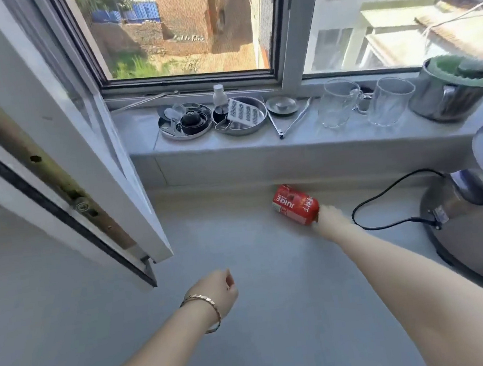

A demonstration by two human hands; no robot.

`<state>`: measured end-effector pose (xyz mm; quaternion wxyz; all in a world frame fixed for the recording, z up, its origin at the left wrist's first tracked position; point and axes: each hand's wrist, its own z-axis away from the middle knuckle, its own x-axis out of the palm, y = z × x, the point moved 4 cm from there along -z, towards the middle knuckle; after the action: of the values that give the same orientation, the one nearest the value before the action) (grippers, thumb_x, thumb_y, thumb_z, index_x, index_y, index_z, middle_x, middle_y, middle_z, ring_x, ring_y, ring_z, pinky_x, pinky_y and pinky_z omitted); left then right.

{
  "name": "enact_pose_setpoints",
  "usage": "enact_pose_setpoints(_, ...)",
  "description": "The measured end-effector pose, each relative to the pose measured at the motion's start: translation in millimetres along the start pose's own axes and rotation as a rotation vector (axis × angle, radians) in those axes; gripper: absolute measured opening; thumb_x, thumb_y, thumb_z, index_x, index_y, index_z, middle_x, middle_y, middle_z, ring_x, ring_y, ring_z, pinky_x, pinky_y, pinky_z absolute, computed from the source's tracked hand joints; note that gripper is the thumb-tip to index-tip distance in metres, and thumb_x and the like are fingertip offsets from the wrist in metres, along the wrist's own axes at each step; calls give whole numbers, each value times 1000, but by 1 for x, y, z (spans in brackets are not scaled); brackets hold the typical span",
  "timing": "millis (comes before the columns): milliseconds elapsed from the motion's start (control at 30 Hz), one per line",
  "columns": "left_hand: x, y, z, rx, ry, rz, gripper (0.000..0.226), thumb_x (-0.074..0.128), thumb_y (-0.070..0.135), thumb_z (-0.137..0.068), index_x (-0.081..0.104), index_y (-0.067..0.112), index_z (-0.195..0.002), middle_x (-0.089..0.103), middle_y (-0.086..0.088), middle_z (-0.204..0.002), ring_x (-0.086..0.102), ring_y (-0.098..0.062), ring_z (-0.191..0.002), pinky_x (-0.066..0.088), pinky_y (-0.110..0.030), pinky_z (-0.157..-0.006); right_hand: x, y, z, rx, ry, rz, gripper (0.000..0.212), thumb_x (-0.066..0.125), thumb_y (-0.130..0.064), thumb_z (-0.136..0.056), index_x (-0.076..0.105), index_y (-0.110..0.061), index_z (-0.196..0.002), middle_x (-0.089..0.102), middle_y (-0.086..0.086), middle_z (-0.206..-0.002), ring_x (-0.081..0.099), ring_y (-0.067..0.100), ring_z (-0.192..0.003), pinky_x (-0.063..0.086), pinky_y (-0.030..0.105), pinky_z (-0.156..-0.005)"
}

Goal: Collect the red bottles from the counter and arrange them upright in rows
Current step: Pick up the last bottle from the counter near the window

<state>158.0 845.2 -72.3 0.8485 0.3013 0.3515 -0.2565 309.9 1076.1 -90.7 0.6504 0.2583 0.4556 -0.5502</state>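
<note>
Barely begun: one red bottle [296, 208] lying sideways on grey counter [249, 317], right hand [330, 219] touching it, fingers apparently wrapping it; left hand [221, 290] loosely curled, empty. No rows visible.

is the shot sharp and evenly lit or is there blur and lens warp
Head view: bright daylight through the window, no harsh glare on the counter; right hand smeared with motion blur at the red bottle; left hand sharper; wide-angle warp bends the window frame.
</note>
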Motion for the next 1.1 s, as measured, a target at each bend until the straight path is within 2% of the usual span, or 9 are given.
enact_pose_setpoints(100,1,-2,-21,-14,-3,25,13,42,20,-90,54,22,-92,68,-4,-110,63,-26,-102,49,-31,-87,12,6,-23,39,15,-46,30,48,-9,-92,55,-4,-121,61,16,-125,58,33,-116,48,38,-93)
enact_pose_setpoints(233,4,0,-38,-26,-32,16,25,41,20,-91,59,17,-107,67,-3,-112,62,-25,-104,48,-29,-86,19,14,-28,-5,108,-78,28,54,-11,-89,56,-4,-115,66,19,-115,62,36,-107,49,38,-84)
enact_pose_setpoints(333,6,3,-45,-25,-38,11,26,41,20,-91,58,17,-110,66,-3,-113,62,-25,-105,48,-29,-86,17,15,-23,-66,103,-75,28,54,-23,-92,56,-5,-113,66,18,-112,62,36,-103,46,35,-77)
enact_pose_setpoints(433,6,2,-41,-19,-31,-3,26,41,20,-91,58,17,-110,66,-3,-115,61,-25,-105,48,-29,-87,3,8,-5,-141,179,-120,31,56,-39,-90,51,-9,-90,65,13,-95,60,33,-89,35,30,-65)
enact_pose_setpoints(533,1,-2,-28,-5,-22,-49,27,40,21,-91,57,17,-112,65,-2,-116,61,-24,-106,47,-27,-84,-20,-12,18,-224,276,19,36,49,-50,-90,42,-16,-81,68,8,-98,63,30,-93,32,28,-64)
enact_pose_setpoints(667,-7,-19,3,-1,26,-54,27,40,22,-92,57,17,-111,66,-2,-115,61,-25,-105,47,-29,-84,-34,-48,65,-369,257,245,40,43,-54,-89,42,-17,-73,68,6,-92,63,29,-91,32,27,-63)
enact_pose_setpoints(800,-5,-57,47,-37,71,-43,26,40,22,-91,59,16,-108,66,-4,-114,61,-26,-105,48,-31,-87,-16,-82,132,-483,200,391,52,41,-49,-87,28,-14,-51,37,0,-55,46,27,-69,18,25,-46)
enact_pose_setpoints(1033,9,-180,159,-254,134,81,20,40,23,-92,58,23,-100,64,-3,-119,60,-25,-110,47,-29,-90,56,-190,251,-791,42,553,43,37,-45,-89,44,-15,-59,44,0,-63,50,24,-70,26,22,-48)
enact_pose_setpoints(1100,16,-224,202,-343,172,136,17,41,23,-92,57,25,-97,64,-3,-121,60,-24,-111,47,-28,-91,79,-229,291,-891,32,599,45,34,-46,-89,42,-15,-58,41,-2,-60,51,22,-70,27,22,-48)
